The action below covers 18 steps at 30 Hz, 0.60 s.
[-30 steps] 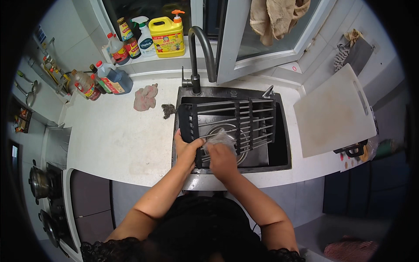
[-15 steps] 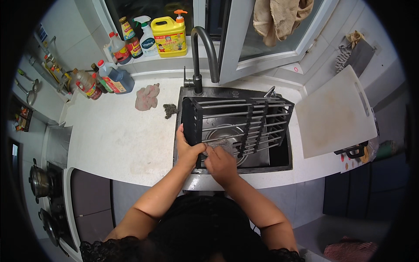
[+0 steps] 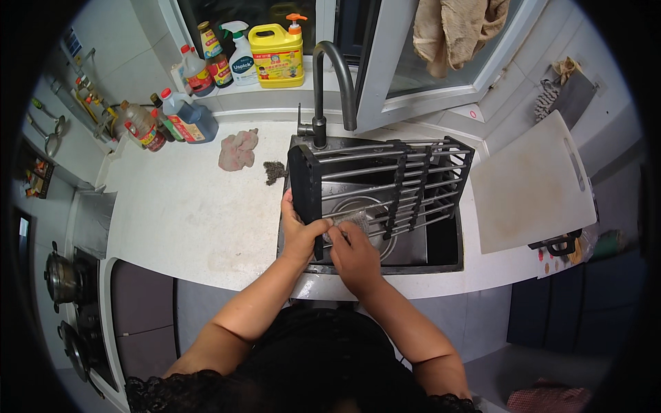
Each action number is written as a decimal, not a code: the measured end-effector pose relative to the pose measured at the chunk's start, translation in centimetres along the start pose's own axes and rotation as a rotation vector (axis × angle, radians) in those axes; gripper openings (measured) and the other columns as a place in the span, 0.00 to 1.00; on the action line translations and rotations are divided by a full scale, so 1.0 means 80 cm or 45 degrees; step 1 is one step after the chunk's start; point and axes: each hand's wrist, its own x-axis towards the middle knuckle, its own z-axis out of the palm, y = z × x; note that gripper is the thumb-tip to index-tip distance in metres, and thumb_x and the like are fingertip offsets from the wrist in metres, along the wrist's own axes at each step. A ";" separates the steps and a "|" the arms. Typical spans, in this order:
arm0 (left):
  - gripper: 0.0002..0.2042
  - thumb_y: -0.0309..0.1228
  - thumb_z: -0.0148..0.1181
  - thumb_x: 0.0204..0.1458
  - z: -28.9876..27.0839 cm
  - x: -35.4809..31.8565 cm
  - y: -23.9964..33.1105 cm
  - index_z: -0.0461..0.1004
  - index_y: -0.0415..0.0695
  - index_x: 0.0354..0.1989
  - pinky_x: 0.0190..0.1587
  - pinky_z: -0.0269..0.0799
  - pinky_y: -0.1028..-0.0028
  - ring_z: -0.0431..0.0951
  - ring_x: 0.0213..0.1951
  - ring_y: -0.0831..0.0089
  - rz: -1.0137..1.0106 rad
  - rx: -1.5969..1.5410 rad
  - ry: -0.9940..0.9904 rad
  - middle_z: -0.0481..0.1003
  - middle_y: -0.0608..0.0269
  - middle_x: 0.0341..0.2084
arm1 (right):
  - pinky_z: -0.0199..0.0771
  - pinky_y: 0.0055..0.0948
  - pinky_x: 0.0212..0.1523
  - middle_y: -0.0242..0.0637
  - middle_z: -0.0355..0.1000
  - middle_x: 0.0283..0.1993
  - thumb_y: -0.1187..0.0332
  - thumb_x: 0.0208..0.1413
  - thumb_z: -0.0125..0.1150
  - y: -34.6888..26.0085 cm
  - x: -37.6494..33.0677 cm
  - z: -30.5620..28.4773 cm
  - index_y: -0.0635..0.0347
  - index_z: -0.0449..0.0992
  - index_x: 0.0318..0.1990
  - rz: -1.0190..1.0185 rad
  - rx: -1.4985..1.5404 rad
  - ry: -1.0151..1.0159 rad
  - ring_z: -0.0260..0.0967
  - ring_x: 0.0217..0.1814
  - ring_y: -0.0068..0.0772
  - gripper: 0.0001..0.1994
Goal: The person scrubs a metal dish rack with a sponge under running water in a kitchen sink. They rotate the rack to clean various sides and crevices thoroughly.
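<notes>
A metal dish rack with steel bars and black plastic ends (image 3: 306, 196) is held tilted over the sink (image 3: 441, 268). My left hand (image 3: 297, 237) grips its left end panel, thumb on the inner side and fingers behind. Close beside that thumb, my right hand (image 3: 357, 261) is closed on a greyish cloth (image 3: 358, 219), pressing it at the lower bars near the panel. Most of the cloth is hidden by the fingers and bars. Below the rack, a round steel bowl (image 3: 390, 246) shows partly in the basin.
A dark faucet (image 3: 335, 55) arches behind the rack. Left on the white counter lie a pinkish rag (image 3: 238, 150) and a dark scouring pad (image 3: 275, 172). Bottles (image 3: 189, 120) stand farther back. A cutting board (image 3: 533, 189) leans at the right, below an open window sash (image 3: 441, 96).
The rack has rolled a little, so its left end panel shows more of its broad face. Both hands stay at that end, and the right fingers have shifted slightly. The whole view has shifted slightly.
</notes>
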 end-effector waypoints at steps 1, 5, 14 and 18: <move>0.41 0.15 0.63 0.31 -0.002 0.000 0.001 0.51 0.42 0.59 0.50 0.68 0.73 0.69 0.48 0.71 0.027 0.026 -0.010 0.64 0.59 0.48 | 0.75 0.36 0.36 0.40 0.66 0.47 0.74 0.48 0.56 0.004 0.002 -0.011 0.56 0.70 0.51 -0.003 -0.061 -0.136 0.69 0.43 0.42 0.19; 0.40 0.15 0.63 0.31 0.003 -0.006 0.006 0.52 0.42 0.58 0.45 0.71 0.74 0.70 0.45 0.72 -0.016 0.077 0.083 0.65 0.58 0.46 | 0.76 0.36 0.33 0.40 0.66 0.43 0.74 0.50 0.53 0.039 -0.004 -0.021 0.57 0.68 0.55 -0.055 -0.245 -0.082 0.68 0.40 0.43 0.21; 0.38 0.15 0.63 0.31 -0.003 -0.007 -0.008 0.53 0.41 0.56 0.43 0.72 0.74 0.72 0.41 0.71 -0.049 0.082 0.149 0.67 0.58 0.43 | 0.75 0.36 0.29 0.39 0.65 0.43 0.74 0.49 0.52 0.040 -0.011 -0.014 0.59 0.67 0.55 -0.108 -0.129 -0.225 0.67 0.39 0.41 0.22; 0.39 0.15 0.63 0.31 -0.002 -0.007 -0.013 0.52 0.42 0.57 0.44 0.72 0.74 0.72 0.43 0.71 -0.089 0.024 0.112 0.66 0.57 0.44 | 0.75 0.36 0.30 0.39 0.65 0.44 0.74 0.49 0.51 0.021 -0.004 -0.010 0.59 0.67 0.55 -0.241 -0.109 -0.196 0.67 0.40 0.42 0.21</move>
